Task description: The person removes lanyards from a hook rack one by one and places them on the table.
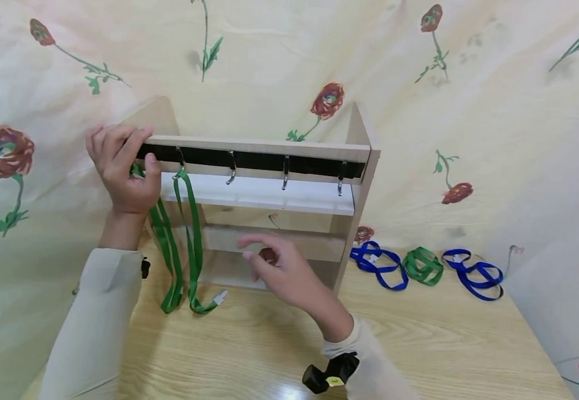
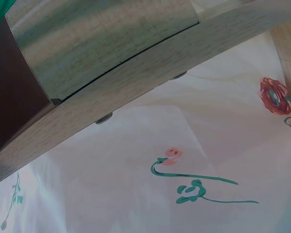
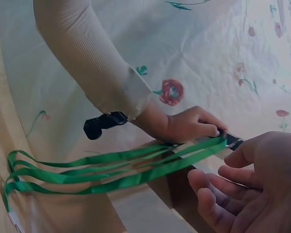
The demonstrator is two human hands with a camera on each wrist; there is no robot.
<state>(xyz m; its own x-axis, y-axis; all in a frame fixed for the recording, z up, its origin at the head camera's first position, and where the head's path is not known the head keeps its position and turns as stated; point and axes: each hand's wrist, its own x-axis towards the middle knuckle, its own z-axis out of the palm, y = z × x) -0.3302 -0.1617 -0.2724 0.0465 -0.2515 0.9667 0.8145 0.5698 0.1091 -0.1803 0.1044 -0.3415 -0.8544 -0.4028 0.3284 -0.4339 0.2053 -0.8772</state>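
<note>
A wooden rack [image 1: 364, 183] stands on the table, with several metal hooks [image 1: 286, 172] along the black strip of its top rail. My left hand [image 1: 126, 166] grips the left end of that rail, fingers over the top edge and thumb in front. One green lanyard [image 1: 166, 253] hangs down from beside the left thumb, its upper end partly hidden by the hand. Another green lanyard [image 1: 195, 244] hangs from the leftmost visible hook, its white-tipped end near the tabletop. My right hand [image 1: 281, 269] hovers before the lower shelf, fingers loosely bent, holding nothing.
To the rack's right, a blue lanyard [image 1: 382, 266], a coiled green lanyard [image 1: 423, 266] and another blue lanyard [image 1: 474, 275] lie on the wood-grain table [image 1: 444, 344]. Flower-patterned cloth [image 1: 269, 66] covers the wall behind. A black device [image 1: 332, 372] is strapped on the right wrist.
</note>
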